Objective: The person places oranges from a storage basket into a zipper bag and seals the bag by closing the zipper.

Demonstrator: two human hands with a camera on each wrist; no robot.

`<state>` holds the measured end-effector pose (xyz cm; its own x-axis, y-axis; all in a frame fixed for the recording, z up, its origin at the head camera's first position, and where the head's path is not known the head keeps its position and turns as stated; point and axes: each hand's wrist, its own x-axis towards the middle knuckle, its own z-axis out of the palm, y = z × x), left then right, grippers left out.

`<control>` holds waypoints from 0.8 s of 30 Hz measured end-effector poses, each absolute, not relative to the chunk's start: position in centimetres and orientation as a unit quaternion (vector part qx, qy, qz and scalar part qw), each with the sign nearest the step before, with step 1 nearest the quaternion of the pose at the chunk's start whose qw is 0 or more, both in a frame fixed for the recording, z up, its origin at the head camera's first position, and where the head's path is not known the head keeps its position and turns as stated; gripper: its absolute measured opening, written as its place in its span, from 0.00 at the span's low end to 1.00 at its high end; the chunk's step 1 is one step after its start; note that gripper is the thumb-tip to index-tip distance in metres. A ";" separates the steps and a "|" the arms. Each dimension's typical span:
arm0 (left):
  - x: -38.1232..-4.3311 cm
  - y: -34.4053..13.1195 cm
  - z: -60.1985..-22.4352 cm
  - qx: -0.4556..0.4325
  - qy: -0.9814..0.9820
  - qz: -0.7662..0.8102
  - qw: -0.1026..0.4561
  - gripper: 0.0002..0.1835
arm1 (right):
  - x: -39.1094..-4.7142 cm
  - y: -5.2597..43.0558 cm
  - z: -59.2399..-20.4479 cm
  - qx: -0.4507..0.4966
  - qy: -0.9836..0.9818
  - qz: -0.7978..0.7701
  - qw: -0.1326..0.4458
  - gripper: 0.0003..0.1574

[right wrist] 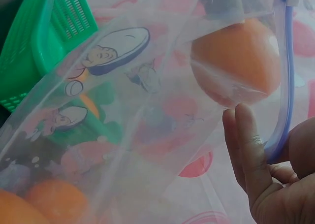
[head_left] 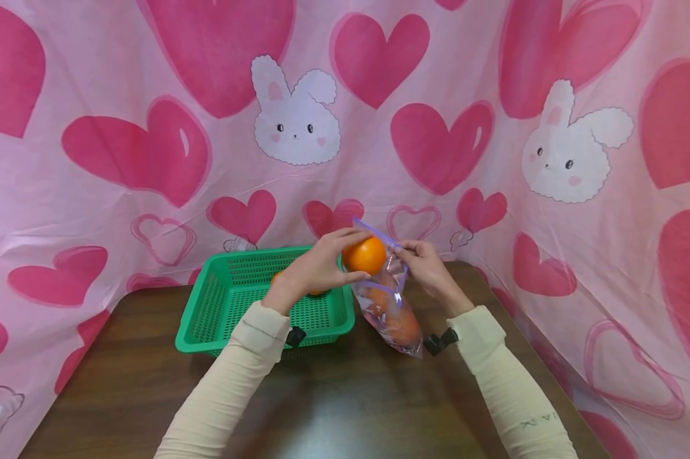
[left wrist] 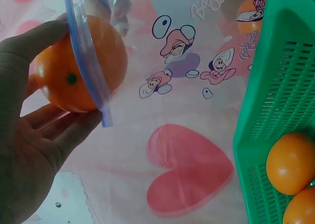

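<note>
My left hand (head_left: 316,264) grips an orange (head_left: 370,256) with thumb and fingers spread round it, at the mouth of a clear zip bag (head_left: 360,294). In the left wrist view the bag's purple zip edge (left wrist: 87,61) crosses the orange, part of which lies behind the film. My right hand (head_left: 427,264) pinches the bag's rim on the other side, two fingers (right wrist: 252,150) lying against the film. The bag hangs tilted, with more oranges (head_left: 403,326) at its bottom. Printed cartoon figures cover part of the film.
A green plastic basket (head_left: 192,331) stands on the brown wooden table (head_left: 345,408), left of the bag. Oranges (left wrist: 291,163) lie in it, partly hidden by my left hand in the head view. Behind the table hangs a pink cloth (head_left: 373,172) with hearts and rabbits.
</note>
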<state>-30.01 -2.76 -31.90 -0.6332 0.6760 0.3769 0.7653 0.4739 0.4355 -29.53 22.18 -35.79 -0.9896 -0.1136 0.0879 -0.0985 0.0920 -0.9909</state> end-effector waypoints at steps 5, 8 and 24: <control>-30.1 -2.6 -31.7 -0.427 -0.855 -0.285 0.073 0.39 | -29.6 22.1 -35.8 -0.072 0.733 -0.676 0.009 0.19; -30.2 -2.4 -31.6 -0.435 -0.852 -0.282 0.076 0.38 | -29.8 22.0 -35.8 -0.072 0.736 -0.673 0.007 0.19; -30.8 -2.4 -32.4 -0.451 -0.838 -0.293 0.095 0.35 | -30.0 22.4 -36.1 -0.072 0.724 -0.687 0.003 0.18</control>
